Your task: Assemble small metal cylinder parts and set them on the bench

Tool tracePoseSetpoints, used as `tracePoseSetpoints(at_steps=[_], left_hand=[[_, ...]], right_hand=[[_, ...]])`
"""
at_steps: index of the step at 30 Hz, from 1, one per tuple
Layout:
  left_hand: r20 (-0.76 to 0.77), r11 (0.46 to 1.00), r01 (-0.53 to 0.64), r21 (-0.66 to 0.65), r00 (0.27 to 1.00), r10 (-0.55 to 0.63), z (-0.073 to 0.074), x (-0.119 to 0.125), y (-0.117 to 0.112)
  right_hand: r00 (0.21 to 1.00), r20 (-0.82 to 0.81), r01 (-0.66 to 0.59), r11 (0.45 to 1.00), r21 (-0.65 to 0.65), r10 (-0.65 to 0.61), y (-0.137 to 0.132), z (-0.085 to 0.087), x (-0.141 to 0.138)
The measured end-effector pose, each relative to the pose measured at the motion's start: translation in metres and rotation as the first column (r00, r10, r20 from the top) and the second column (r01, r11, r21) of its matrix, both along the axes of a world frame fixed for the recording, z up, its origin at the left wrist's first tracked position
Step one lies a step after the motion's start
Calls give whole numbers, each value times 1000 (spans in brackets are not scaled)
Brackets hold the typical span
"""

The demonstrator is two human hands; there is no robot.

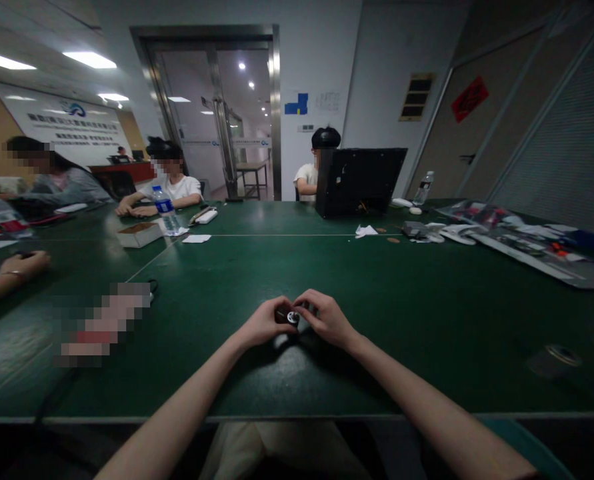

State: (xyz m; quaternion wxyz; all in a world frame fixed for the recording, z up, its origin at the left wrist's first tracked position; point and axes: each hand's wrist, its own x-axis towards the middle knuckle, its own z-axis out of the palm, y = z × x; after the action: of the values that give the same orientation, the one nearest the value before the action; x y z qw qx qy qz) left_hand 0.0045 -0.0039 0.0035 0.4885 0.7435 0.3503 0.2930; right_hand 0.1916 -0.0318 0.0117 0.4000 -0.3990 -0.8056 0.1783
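Observation:
Both my hands meet at the middle of the green table (387, 320), just above its surface. My left hand (264, 325) and my right hand (327, 319) have their fingers curled round a small dark object with a shiny round metal part (292, 318) held between them. Most of the object is hidden by my fingers, so its shape stays unclear.
A black laptop (359, 180) stands at the far side with a person behind it. Two more people sit at the far left near a water bottle (165, 209) and a small box (139, 234). Another person's hand (24, 264) rests at left. Packets and papers (527, 243) lie right; a round part (557, 355) near right.

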Motion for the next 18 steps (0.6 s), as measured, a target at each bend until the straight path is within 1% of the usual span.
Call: tracePoseSetpoints(at_steps=[2, 4, 8, 10, 14, 18], left_hand=[[14, 1000, 2, -18, 1000, -2, -1, 0, 0], [28, 999, 6, -32, 1000, -5, -1, -1, 1], [22, 1000, -6, -25, 1000, 6, 0, -1, 1], [2, 1000, -17, -8, 1000, 17, 0, -2, 1], [-31, 999, -31, 32, 999, 32, 0, -3, 1], [-41, 998, -22, 51, 999, 24, -1, -3, 1]], right_hand=[[999, -15, 33, 999, 7, -33, 2, 0, 3], [999, 6, 47, 999, -14, -47, 5, -2, 6], [988, 148, 61, 993, -101, -46, 10, -7, 12], [971, 237, 54, 992, -118, -25, 11, -8, 15], [939, 344, 17, 995, -94, 16, 11, -9, 19], [936, 351, 15, 996, -84, 15, 9, -9, 19]])
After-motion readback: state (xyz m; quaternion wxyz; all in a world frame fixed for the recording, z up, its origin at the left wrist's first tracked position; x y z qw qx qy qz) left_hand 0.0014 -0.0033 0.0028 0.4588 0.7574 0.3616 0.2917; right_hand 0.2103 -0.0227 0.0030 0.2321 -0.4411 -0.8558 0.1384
